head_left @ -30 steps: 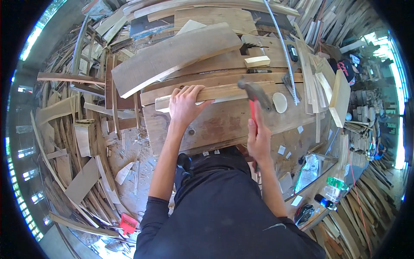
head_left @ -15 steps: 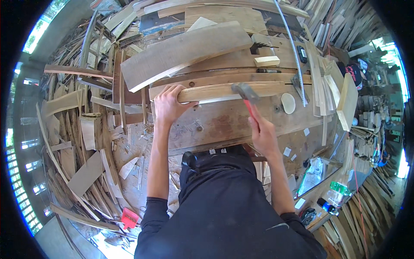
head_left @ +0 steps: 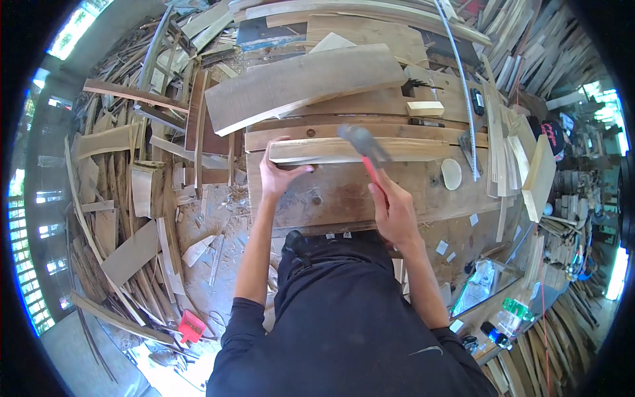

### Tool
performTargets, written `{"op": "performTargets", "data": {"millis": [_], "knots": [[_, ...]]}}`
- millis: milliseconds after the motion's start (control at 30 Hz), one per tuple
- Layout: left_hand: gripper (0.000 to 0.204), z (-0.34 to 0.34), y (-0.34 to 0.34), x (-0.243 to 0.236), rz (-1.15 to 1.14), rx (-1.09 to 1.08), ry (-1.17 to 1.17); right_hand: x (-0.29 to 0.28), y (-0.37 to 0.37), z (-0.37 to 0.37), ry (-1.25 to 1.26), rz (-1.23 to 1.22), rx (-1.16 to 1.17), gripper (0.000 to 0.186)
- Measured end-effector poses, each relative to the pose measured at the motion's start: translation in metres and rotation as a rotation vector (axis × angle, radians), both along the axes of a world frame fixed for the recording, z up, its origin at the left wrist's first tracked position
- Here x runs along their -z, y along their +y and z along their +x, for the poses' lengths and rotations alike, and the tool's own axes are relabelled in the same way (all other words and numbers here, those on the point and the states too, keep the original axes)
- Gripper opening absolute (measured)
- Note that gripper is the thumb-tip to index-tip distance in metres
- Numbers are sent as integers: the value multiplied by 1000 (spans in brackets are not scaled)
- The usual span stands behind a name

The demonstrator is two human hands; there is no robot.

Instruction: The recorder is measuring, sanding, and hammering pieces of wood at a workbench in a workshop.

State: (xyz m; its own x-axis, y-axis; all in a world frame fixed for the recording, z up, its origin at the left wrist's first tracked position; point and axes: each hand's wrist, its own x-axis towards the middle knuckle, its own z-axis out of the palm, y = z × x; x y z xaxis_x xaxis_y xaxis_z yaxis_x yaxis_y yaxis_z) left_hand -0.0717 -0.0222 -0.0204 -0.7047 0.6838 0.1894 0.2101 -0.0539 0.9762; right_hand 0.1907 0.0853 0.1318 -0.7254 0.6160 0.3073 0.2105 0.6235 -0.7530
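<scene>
A long, narrow wooden strip (head_left: pixel 417 150) lies along a plank workbench in front of me. My left hand (head_left: pixel 275 176) grips its left end, fingers behind it and thumb stretched along the near side. In my right hand (head_left: pixel 395 210) is a hammer (head_left: pixel 368 157) with a red handle, fingers wrapped round it. The grey hammer head is slightly smeared by motion and appears over the middle of the strip. Whether it touches the wood I cannot tell.
Beyond the strip, a wide board (head_left: pixel 304 86) lies slanted across the workbench (head_left: pixel 350 192). A small wood block (head_left: pixel 425 108), a pale oval piece (head_left: pixel 451 174) and a long metal ruler (head_left: pixel 463 86) are to the right. Scrap wood (head_left: pixel 132 251) piles up at left.
The hammer head has moved left along the strip. My left hand has shifted from over the strip's end to its near side, and the strip appears rolled slightly. The view has shifted a little.
</scene>
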Motion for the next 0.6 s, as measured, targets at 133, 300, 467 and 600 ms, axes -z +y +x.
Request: {"op": "performTargets", "data": {"millis": [133,300,467,600], "knots": [[72,5,4,-4,-169,-31,71,-12,-24,-3,156,-116,159,46],[63,1,1,10,-174,-12,25,-10,-18,-18,-71,-58,-56,52],[60,2,6,5,-175,-27,25,-25,-24,-36,-71,-81,-93,51],[60,8,8,-3,-162,-56,67,-10,-30,-45,146,61,-118,28]]}}
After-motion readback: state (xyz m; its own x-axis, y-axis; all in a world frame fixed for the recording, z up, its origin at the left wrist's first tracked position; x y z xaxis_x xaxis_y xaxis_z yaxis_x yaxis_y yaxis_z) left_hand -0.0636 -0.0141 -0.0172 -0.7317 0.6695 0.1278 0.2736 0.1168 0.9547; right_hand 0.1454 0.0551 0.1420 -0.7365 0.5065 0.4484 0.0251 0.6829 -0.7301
